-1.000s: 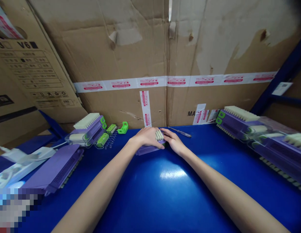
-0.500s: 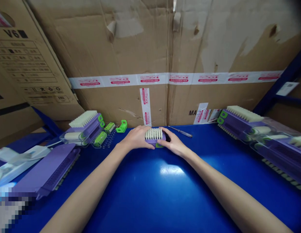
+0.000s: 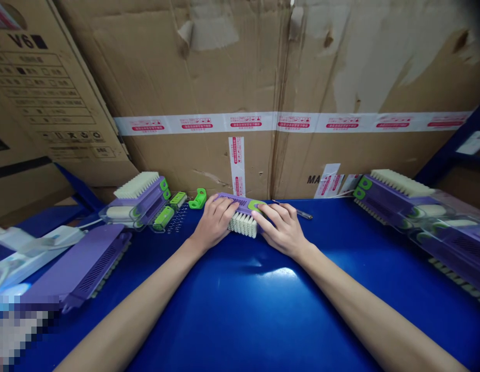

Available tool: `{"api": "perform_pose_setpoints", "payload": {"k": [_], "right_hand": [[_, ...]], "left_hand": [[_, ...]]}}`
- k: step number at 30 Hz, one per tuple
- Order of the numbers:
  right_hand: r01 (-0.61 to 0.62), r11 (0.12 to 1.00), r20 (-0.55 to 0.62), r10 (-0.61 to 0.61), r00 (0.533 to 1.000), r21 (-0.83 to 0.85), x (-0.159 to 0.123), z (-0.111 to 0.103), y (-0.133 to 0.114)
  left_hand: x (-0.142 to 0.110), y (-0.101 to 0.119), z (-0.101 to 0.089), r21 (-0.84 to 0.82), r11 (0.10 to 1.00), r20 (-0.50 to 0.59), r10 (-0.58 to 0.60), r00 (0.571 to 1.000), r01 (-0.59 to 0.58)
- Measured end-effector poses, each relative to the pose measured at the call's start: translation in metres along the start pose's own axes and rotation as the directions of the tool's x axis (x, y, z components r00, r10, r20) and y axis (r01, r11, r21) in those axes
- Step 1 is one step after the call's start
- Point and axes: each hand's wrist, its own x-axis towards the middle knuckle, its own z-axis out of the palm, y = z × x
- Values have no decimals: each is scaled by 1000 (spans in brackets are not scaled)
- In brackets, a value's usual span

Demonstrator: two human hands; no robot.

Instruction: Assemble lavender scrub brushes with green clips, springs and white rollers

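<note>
A purple and green brush [image 3: 243,225] with pale bristles is held between both hands at the back middle of the blue table. Its bristles face toward me and down, and its slotted purple side is turned up. My left hand [image 3: 212,221] wraps the left end, fingers over the top. My right hand [image 3: 282,227] grips the right end, with fingers on the green part. Just behind the right hand lies a screwdriver [image 3: 305,214], partly hidden by it. A loose green bracket [image 3: 198,199] sits to the left of the left hand.
At the left are a brush unit [image 3: 141,194], green pieces [image 3: 163,218], several springs [image 3: 178,219], a long purple housing [image 3: 75,263] and a white power strip [image 3: 38,256]. More purple brush units [image 3: 398,194] stand at the right. A cardboard wall [image 3: 193,160] closes off the back.
The brush has been turned over in the hands: its bristles faced up before and now point toward me, with the slotted purple side showing. The view has shifted slightly.
</note>
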Motion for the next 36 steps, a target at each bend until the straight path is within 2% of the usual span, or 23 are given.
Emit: {"api": "perform_pose_setpoints", "payload": {"k": [3,7,15,22,29,36], "right_hand": [[49,994,-91,-58,994,-95,2,-1,-3],[35,989,-79,-46,996,-143,4,-2,-7],[136,989,43,-138,989,51,9,-1,-3],[18,993,19,-20,1000,121,10,4,-3],[-142,928,86,119,989,344,7,1,-3],[-157,922,135,116,984,353,7,1,-4]], "left_hand": [[1,0,0,48,998,-82,45,996,-41],[2,1,-1,71,995,-88,69,994,-63],[0,1,1,48,998,-68,53,996,-50],[4,5,-2,-8,1000,-50,-24,998,23],[5,4,-5,-171,985,-14,-26,1000,23],[5,3,-4,-213,976,-2,-48,999,46]]}}
